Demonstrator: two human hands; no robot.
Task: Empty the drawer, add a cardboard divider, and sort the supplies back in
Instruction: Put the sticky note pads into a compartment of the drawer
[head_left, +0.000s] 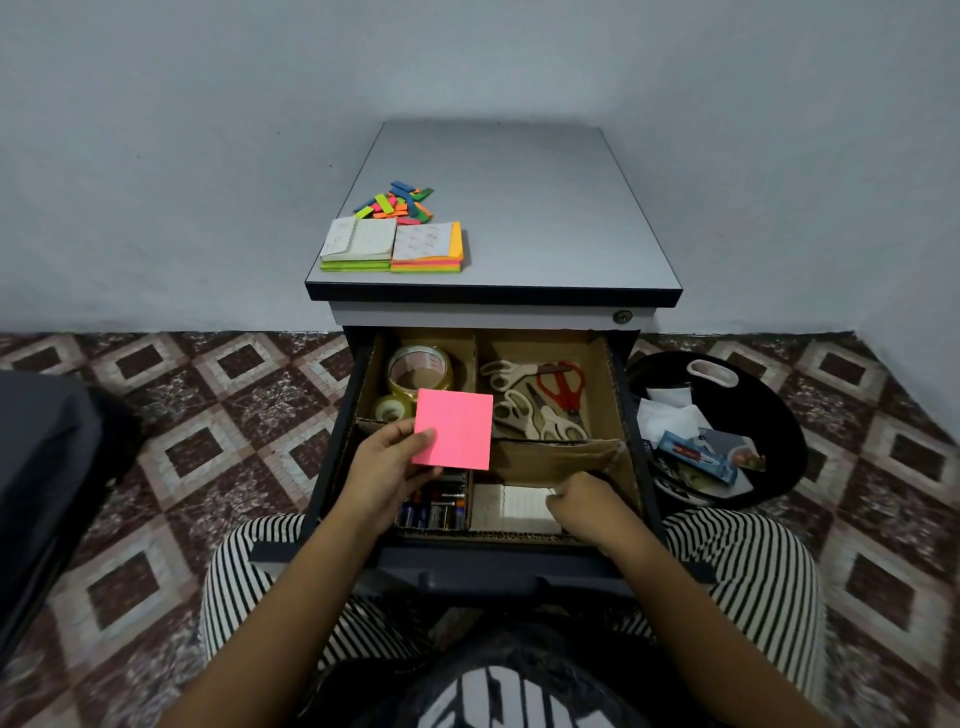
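Sorting by compartment, we pinched the pink sticky-note pad (454, 428) in our left hand (387, 462), our right hand (582, 501) gripping the white notepad (514, 506).

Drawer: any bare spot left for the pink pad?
For the pink pad, the cardboard strip between the scissors bay and the white pads looks bare. Tape rolls fill back-left, batteries front-left, and the right hand rests on the white pads. The cabinet top is bare right of the sticky notes.

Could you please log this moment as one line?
left hand: holds pink pad | right hand: at white pad in drawer | phase: sorting
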